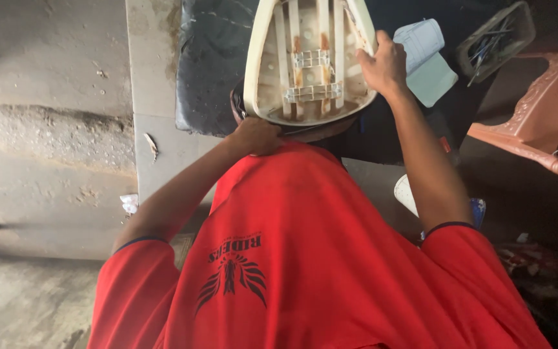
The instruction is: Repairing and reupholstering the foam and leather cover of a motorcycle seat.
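while the right hand (383,63) curls its fingers over the rim of an upturned cream seat pan (310,61), the left hand (255,137) grips its lower edge, fingers closed. the pan stands tilted on a dark bench (211,64); a pale blue folded package (426,58) lies just beyond the right hand.

Red tee (330,258), dark-trimmed short slvs

Chair (537,123) rt, bare floor (46,77) lft
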